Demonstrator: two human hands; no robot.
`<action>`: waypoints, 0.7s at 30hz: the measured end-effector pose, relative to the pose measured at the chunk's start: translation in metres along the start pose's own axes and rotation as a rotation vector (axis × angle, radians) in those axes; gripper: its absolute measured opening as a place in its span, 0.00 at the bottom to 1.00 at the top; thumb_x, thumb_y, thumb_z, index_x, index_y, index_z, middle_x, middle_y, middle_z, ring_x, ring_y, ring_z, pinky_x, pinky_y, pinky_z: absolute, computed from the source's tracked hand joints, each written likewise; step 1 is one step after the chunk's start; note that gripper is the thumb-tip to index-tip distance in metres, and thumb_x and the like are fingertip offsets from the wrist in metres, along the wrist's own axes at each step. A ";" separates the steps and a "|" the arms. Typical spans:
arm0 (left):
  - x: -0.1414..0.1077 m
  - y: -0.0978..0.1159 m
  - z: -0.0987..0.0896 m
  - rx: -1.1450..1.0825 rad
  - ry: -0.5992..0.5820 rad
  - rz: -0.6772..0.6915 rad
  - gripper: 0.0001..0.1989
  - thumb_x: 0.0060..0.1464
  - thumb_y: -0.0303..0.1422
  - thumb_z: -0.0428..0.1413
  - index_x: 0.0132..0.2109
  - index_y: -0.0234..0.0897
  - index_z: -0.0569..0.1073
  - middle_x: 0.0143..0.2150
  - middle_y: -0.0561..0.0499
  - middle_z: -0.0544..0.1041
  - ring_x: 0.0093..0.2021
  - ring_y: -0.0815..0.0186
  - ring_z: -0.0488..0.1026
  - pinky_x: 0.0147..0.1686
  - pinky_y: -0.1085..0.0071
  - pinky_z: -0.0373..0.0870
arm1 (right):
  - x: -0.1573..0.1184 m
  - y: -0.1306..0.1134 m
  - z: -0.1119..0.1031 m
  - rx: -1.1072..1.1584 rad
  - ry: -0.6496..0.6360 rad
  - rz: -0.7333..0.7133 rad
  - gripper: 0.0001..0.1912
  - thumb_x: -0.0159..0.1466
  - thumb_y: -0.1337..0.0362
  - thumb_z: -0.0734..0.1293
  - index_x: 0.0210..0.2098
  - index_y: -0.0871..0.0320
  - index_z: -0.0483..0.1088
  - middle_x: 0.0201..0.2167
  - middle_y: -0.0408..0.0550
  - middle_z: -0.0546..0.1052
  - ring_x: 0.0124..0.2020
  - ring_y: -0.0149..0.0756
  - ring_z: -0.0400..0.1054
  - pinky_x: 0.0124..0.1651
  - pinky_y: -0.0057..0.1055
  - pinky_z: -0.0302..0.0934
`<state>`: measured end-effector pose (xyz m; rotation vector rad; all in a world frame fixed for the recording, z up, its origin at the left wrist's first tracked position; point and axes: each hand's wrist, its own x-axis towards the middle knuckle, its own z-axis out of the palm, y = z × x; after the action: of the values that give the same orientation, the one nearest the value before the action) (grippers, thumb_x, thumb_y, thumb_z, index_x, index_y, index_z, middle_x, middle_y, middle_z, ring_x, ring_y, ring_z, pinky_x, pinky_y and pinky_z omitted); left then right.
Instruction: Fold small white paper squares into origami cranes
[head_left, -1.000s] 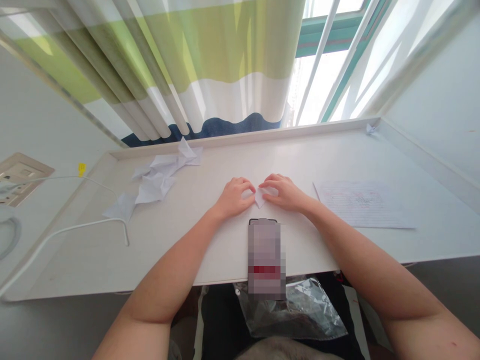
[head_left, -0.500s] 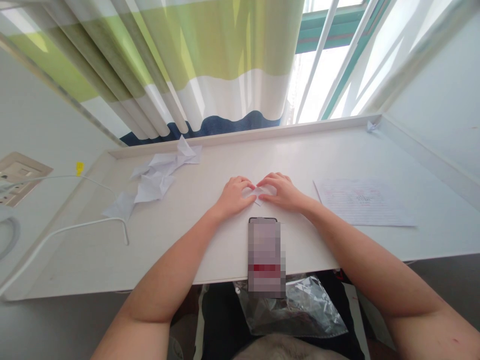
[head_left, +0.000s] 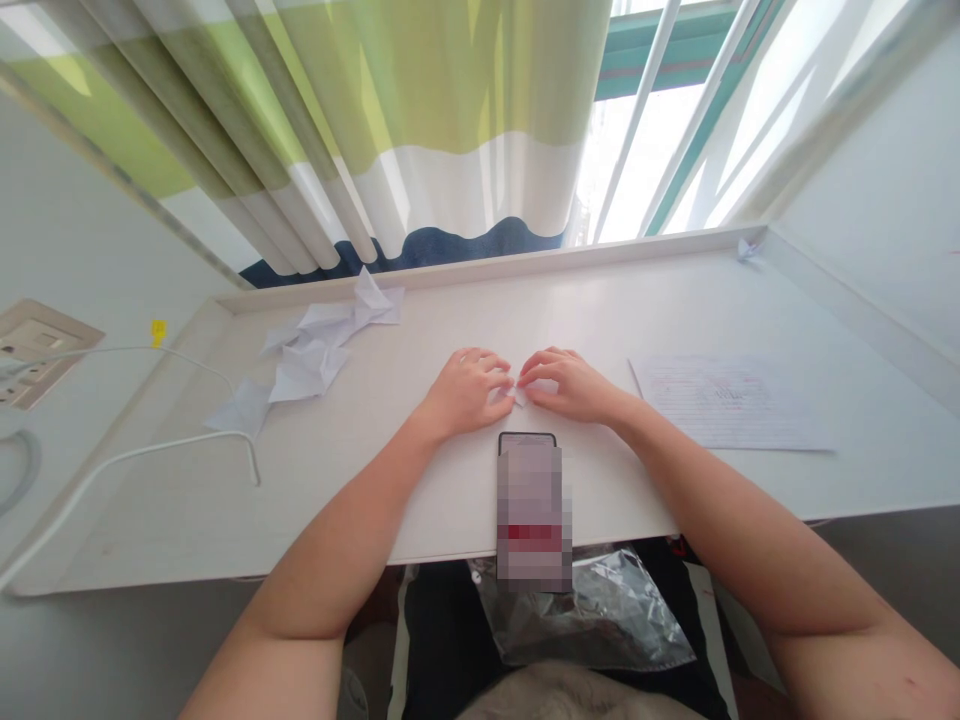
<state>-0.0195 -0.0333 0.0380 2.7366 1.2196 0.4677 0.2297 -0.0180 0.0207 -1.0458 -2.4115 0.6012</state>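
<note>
At the far left of the frame I see a wall socket [head_left: 49, 350]. A white cable [head_left: 253, 466] bends over the white desk [head_left: 180, 520], and a small yellow tag [head_left: 158, 332] is just above it. Next, left of the middle, some folded papers [head_left: 307, 370] lie in a messy bunch. A green and white curtain [head_left: 450, 80] hangs at the top.

In the middle, my left hand [head_left: 471, 390] is curved, with its fingertips at a little white paper [head_left: 520, 397]. That paper sits on the desk between my two hands. Below it, a phone [head_left: 529, 510] pokes over the desk's front edge. My right hand [head_left: 564, 383] curves in too, its fingertips at the paper. Each hand has a small gap between thumb and fingers, but I can't tell if either one pinches the paper tight.

Farther right lies a lined sheet [head_left: 735, 405]. A crumpled paper [head_left: 747, 250] sits in the desk's back corner, upper right.
</note>
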 end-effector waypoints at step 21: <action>-0.001 -0.011 0.009 -0.229 -0.030 -0.045 0.07 0.70 0.37 0.61 0.49 0.46 0.84 0.61 0.47 0.82 0.64 0.54 0.75 0.68 0.49 0.68 | -0.001 0.008 -0.005 0.060 -0.046 0.106 0.21 0.68 0.55 0.73 0.60 0.46 0.81 0.55 0.55 0.77 0.61 0.57 0.68 0.68 0.58 0.65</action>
<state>-0.0251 -0.0263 0.0269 2.5108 1.1409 0.5241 0.2376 -0.0127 0.0199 -1.1518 -2.3729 0.7367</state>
